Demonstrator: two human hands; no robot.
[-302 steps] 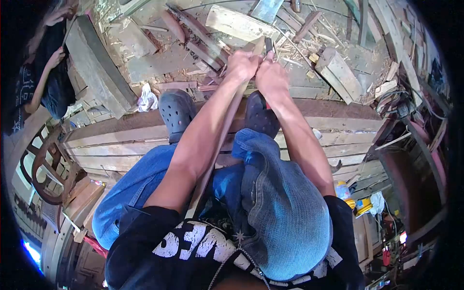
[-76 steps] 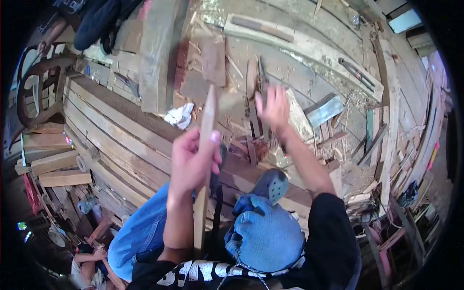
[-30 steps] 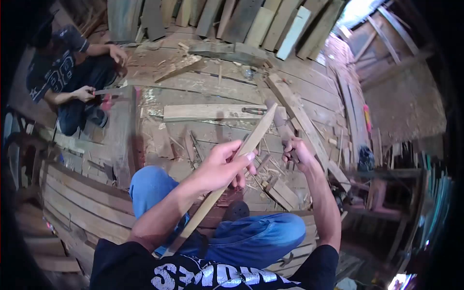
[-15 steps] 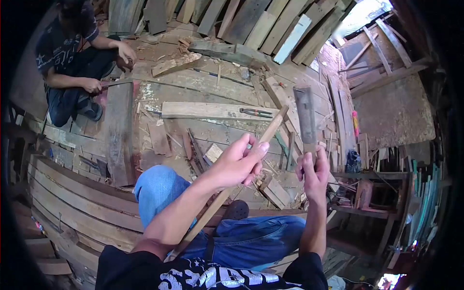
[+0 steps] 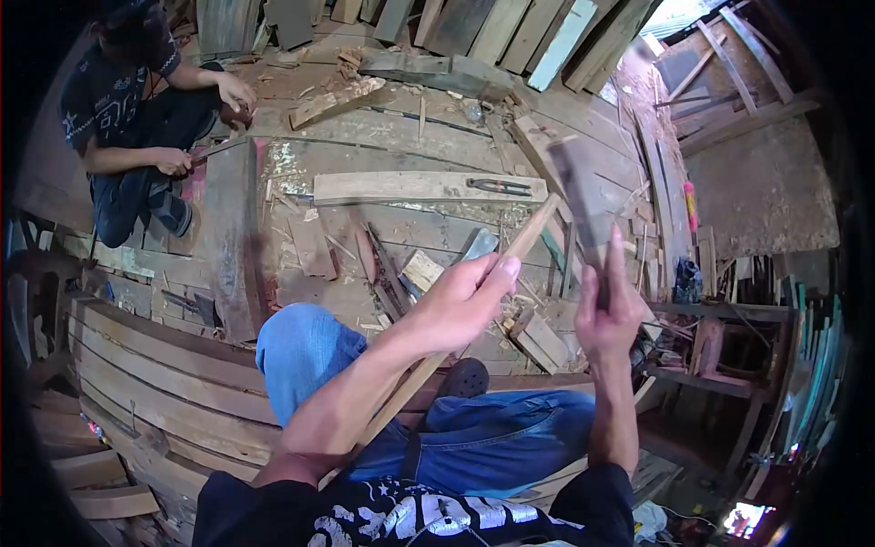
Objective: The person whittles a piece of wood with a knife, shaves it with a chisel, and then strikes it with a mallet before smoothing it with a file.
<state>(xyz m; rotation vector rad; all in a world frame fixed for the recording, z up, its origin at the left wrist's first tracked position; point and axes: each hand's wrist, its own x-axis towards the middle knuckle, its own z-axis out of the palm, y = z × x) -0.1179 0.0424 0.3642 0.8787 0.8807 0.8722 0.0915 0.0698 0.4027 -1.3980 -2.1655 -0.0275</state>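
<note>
My left hand (image 5: 465,305) is wrapped around a long wooden stick (image 5: 534,226), which slants from my lap up to the right. My right hand (image 5: 611,314) grips the handle of a broad, square-ended chopping knife (image 5: 581,196), its grey blade upright and blurred. One finger of that hand is raised. The blade stands just right of the stick's upper end. Beyond the stick, a pale plank (image 5: 387,188) lies on the floor with a pair of pincers (image 5: 499,187) on it.
At the upper left another person (image 5: 128,118) squats by a thick wooden beam (image 5: 233,242), holding a tool. Boards (image 5: 497,41) lean along the back. Offcuts (image 5: 542,342) and shavings litter the plank floor. A slatted bench (image 5: 173,365) is at left, a cluttered shelf (image 5: 720,383) at right.
The knife and my right hand have shifted slightly right, and a finger has lifted from the grip. My left hand keeps holding the stick. The whole view has shifted slightly.
</note>
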